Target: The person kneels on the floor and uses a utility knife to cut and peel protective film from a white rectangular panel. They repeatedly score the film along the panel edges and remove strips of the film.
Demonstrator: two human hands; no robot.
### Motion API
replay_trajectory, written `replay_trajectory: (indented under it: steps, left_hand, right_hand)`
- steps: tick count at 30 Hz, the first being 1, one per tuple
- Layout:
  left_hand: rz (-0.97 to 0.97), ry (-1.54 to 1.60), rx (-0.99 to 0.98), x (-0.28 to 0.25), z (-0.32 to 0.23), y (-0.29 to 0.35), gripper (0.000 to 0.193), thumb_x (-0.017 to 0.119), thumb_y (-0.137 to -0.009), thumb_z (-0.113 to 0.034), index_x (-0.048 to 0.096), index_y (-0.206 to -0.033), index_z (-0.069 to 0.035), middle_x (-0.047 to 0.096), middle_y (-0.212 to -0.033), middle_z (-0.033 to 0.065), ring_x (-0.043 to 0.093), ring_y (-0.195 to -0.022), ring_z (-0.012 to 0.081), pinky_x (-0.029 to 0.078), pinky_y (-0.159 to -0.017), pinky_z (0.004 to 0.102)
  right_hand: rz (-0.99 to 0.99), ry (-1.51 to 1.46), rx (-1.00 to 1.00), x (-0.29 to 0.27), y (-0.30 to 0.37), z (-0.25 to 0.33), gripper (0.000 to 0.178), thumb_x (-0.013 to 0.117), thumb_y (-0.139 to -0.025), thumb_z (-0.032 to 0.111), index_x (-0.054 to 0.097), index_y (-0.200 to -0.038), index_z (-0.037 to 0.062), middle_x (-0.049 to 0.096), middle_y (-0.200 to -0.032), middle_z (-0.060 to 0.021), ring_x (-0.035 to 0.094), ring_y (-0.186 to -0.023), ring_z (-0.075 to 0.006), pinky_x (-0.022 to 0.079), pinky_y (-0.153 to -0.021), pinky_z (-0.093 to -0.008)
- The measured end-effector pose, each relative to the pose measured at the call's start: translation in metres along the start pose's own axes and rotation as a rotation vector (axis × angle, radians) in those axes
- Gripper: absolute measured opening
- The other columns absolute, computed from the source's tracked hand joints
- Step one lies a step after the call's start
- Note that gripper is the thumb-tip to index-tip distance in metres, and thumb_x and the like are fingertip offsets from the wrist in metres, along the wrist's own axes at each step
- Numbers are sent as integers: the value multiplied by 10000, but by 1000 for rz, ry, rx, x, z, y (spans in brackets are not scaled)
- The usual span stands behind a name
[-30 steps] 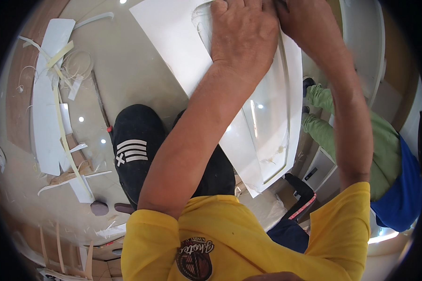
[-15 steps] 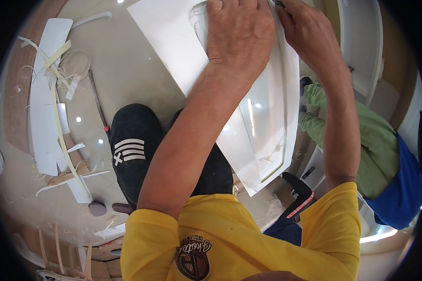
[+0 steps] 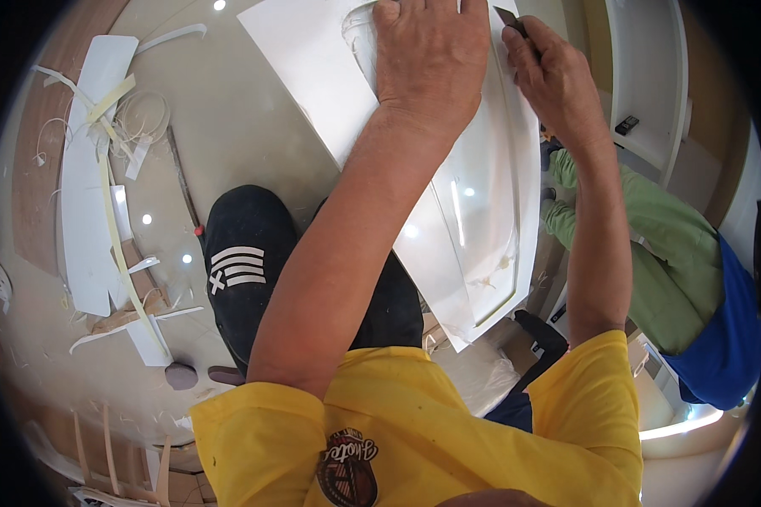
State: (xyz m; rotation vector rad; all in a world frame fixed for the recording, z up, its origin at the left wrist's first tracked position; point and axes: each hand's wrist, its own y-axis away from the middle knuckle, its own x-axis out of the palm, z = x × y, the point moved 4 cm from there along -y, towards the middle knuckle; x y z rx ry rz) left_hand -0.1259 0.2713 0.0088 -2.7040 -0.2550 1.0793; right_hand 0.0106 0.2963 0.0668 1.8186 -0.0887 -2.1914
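A large white panel (image 3: 490,291) with a raised border and clear film on its face lies slanting in front of me. My left hand (image 3: 431,63) rests on its upper part with the palm down. The fingers reach past the top edge of the picture, so their tips are hidden; the parts that show look stretched out. My right hand (image 3: 558,76) is closed around a small dark knife (image 3: 511,20), with its pointed blade angled up and left. The knife is beside the panel's right border, close to my left hand. Whether the blade touches the panel I cannot tell.
On the floor at left lie a long white board (image 3: 97,186), cut strips (image 3: 112,228), a coil of thin strands (image 3: 144,114) and a thin dark rod (image 3: 182,177). A person in green trousers (image 3: 672,253) is at right, near white shelving (image 3: 647,84) with a small black object (image 3: 626,125).
My right hand has come down a little and turned, so more of the knife shows. My left hand stays nearly in place on the panel. The person at right has shifted slightly.
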Motion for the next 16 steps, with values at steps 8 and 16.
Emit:
replay_trajectory:
  steps: [8, 16]
  left_hand:
    - [22, -66, 16, 1, 0, 2, 344, 557, -951, -127, 644, -1273, -47, 636, -1076, 78, 621, -1049, 233, 430, -925, 414]
    - [93, -59, 5, 3, 2, 2, 406, 551, -960, -142, 619, -1354, -74, 644, -1100, 74, 618, -1068, 232, 428, -930, 419]
  right_hand:
    - [-41, 203, -75, 8, -14, 3, 280, 569, -1079, 296, 636, -970, 47, 644, -705, -180, 649, -634, -282, 511, -644, -446]
    - [-60, 133, -181, -2, -20, 28, 168, 557, -1008, 133, 564, -940, -20, 620, -818, -327, 614, -802, -541, 471, -669, -570]
